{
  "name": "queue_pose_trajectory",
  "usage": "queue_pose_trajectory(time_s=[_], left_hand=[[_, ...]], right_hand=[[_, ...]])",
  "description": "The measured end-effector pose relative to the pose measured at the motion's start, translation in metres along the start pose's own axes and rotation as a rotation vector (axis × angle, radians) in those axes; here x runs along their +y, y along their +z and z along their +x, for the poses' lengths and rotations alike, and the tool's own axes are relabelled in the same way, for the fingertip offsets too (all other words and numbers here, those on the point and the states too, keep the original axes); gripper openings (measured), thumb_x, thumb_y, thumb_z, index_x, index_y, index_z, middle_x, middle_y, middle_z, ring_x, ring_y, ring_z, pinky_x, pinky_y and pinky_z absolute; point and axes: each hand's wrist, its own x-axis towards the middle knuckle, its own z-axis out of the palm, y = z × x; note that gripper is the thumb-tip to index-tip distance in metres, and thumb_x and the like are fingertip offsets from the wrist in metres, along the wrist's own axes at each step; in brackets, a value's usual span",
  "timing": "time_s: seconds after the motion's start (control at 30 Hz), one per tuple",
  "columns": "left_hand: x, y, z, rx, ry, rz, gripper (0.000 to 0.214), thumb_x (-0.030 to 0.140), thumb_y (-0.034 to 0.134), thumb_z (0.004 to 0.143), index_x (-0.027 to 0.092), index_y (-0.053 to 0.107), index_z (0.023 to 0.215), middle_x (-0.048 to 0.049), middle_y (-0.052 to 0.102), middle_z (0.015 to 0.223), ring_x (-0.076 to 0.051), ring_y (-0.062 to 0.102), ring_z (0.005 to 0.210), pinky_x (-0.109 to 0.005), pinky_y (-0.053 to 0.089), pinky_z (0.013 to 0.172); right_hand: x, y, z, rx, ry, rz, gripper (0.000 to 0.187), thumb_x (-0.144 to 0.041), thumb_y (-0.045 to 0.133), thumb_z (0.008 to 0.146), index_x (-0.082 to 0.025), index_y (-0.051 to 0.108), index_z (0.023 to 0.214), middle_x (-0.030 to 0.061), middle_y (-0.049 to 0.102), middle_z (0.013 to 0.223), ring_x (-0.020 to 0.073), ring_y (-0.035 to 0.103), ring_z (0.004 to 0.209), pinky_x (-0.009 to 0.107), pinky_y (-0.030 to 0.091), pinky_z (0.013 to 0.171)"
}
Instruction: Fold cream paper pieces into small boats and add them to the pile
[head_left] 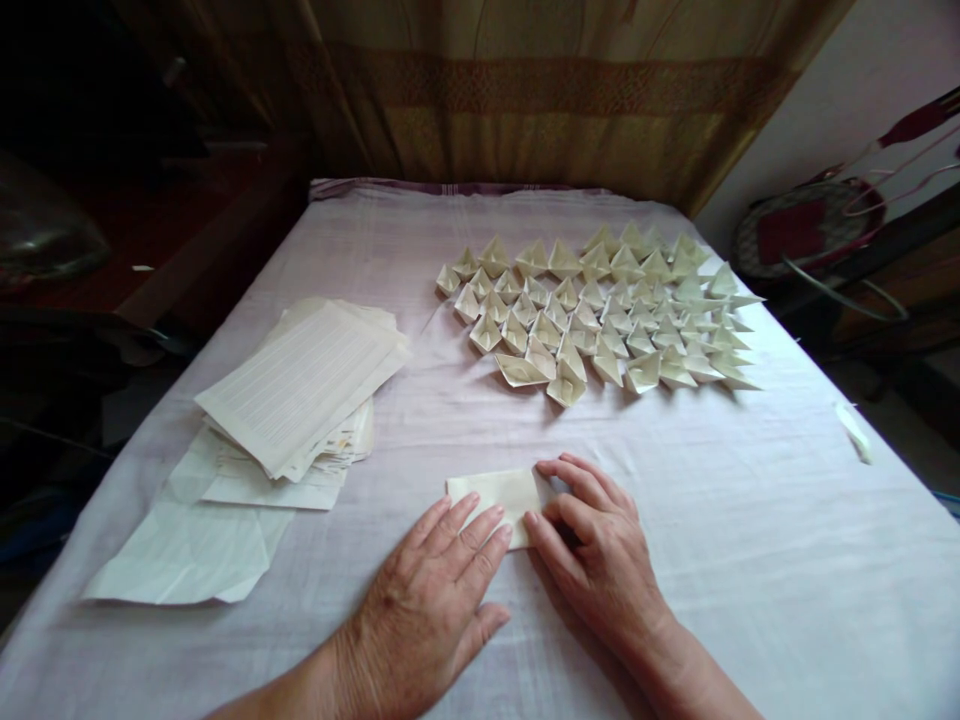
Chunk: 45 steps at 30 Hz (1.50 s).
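A folded cream paper lies on the pale cloth-covered table just in front of me. My left hand rests flat, fingers stretched, with the fingertips pressing the paper's near edge. My right hand lies over the paper's right end, fingers extended and pressed down on it. Neither hand lifts the paper.
Several folded paper boats stand in rows at the far right of the table. A stack of lined sheets lies at the left, over a larger creased sheet. A small paper scrap sits near the right edge. A curtain hangs behind.
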Motion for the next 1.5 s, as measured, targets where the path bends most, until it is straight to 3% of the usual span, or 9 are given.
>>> queue_pose_trajectory(time_s=[0.97, 1.5], left_hand=[[0.0021, -0.0004, 0.0003, -0.029, -0.031, -0.007, 0.045, 0.043, 0.049, 0.096, 0.02, 0.053, 0.135, -0.0024, 0.058, 0.14, -0.02, 0.048, 0.133, -0.036, 0.029, 0.116], [0.0022, 0.0038, -0.0003, -0.009, -0.019, 0.025, 0.045, 0.042, 0.048, 0.096, 0.02, 0.054, 0.135, -0.0027, 0.058, 0.14, -0.022, 0.047, 0.133, -0.039, 0.015, 0.121]], right_hand=[[0.0008, 0.0003, 0.0009, -0.001, 0.009, 0.011, 0.022, -0.026, 0.057, 0.088, -0.023, 0.059, 0.066, 0.0093, 0.068, 0.111, 0.0295, 0.055, 0.117, 0.048, 0.042, 0.097], [-0.0002, 0.0023, 0.0015, 0.007, 0.04, -0.017, 0.013, -0.027, 0.062, 0.084, -0.023, 0.056, 0.073, 0.0086, 0.067, 0.113, 0.0287, 0.056, 0.117, 0.045, 0.041, 0.097]])
